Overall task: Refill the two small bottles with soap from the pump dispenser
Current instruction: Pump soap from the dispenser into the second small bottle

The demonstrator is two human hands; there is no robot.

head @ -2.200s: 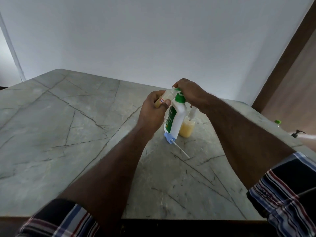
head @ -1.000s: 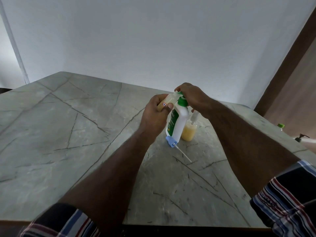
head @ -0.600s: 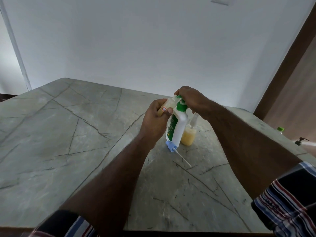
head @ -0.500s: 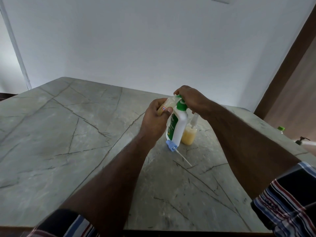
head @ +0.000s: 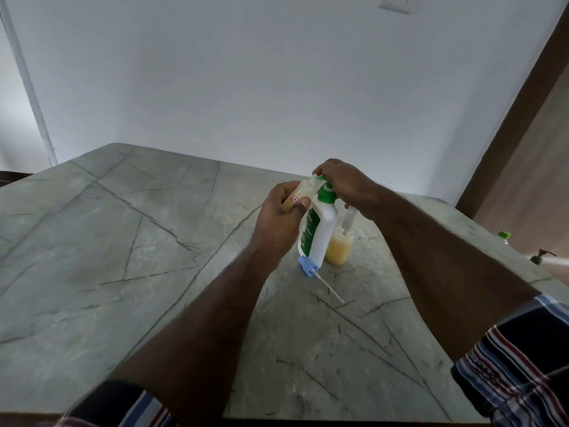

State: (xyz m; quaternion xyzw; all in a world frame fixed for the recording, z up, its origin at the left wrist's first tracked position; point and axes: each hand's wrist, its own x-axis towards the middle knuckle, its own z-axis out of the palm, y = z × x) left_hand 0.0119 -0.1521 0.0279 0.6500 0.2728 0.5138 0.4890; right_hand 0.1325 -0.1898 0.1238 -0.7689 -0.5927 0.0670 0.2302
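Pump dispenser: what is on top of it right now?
The right hand rests on the green pump head of the pump dispenser. The hand covers the spout, so whether soap flows into the tilted small bottle cannot be seen.

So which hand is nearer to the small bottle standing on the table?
The right hand. It presses the pump dispenser just above the standing bottle. The left hand holds the other small bottle on the dispenser's far side.
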